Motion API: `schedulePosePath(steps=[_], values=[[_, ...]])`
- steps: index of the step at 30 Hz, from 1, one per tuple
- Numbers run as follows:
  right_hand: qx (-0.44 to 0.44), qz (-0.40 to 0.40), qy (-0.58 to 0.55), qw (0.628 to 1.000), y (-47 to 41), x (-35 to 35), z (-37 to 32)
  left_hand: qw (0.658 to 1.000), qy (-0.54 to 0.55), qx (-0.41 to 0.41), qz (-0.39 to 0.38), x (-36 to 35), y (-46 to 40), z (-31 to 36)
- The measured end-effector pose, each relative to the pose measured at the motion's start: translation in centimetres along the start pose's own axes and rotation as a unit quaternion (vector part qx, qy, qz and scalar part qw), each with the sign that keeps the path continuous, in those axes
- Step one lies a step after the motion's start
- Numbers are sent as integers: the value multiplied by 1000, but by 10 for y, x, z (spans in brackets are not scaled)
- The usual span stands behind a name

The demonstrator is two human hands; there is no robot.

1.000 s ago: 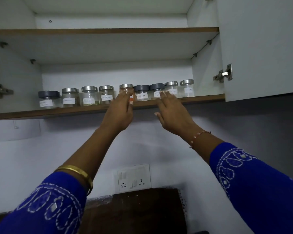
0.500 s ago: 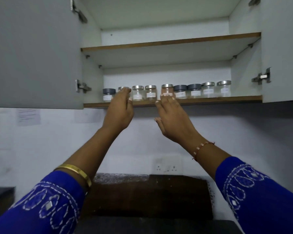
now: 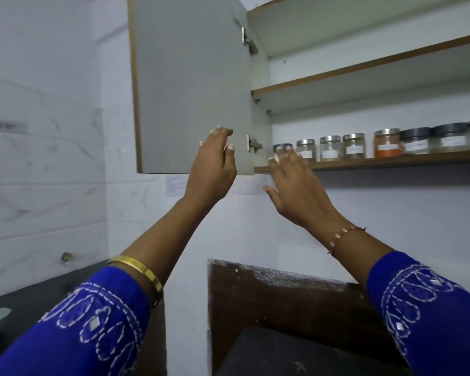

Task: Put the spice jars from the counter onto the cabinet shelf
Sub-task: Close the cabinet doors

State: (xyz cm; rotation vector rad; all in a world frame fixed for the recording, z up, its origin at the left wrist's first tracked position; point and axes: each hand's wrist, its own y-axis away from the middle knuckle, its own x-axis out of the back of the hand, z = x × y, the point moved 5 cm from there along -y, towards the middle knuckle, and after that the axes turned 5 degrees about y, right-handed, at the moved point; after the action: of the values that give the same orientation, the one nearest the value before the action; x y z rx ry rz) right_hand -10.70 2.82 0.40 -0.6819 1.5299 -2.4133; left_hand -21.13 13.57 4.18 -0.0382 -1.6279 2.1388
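Both hands are up in the air and hold nothing. The left hand [image 3: 212, 169] has its fingers spread loose and wide, in front of the grey flat cabinet door [image 3: 190, 85] that stands swung open; whether it touches the door I cannot tell. The right hand [image 3: 296, 191] is open and flat too, with its fingertips [image 3: 280, 153] up at the front edge of the brown wooden shelf [image 3: 391, 162]. The small clear glass spice jars with white labels [image 3: 330, 148] stand in a row on that shelf, starting just past the right hand's fingertips and going away to its right. The jar with the dark round lid [image 3: 282, 146] is the closest one, partly hidden behind those fingertips. Further along to the right stands a jar full of orange powder [image 3: 387, 143], between silver-lidded jars and dark-lidded ones. A gold bangle [image 3: 139, 270] sits on the left wrist, below that hand, and a thin bead bracelet [image 3: 342, 234] sits on the right wrist. Both arms wear blue sleeves with white stitching [image 3: 92, 327].
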Motion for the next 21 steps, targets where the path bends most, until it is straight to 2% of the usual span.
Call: schedulePosePath(steps=[6,9,12,16,21], values=[[34,41,-33,998,-56,-1,-84,997,-22,-26,65,70,-24,-49],[16,55,-86,995,-84,-1,-122,990,-25,-42,132,106,-40,-76],[25,56,-127,990,-104,-7,-162,985,-2,-18,174,129,-57,-103],[5,44,-130,991,-123,-22,-196,989,40,30,142,132,-79,-132],[-35,27,-157,987,-142,-32,-205,990,118,42,68,115,-103,-141]])
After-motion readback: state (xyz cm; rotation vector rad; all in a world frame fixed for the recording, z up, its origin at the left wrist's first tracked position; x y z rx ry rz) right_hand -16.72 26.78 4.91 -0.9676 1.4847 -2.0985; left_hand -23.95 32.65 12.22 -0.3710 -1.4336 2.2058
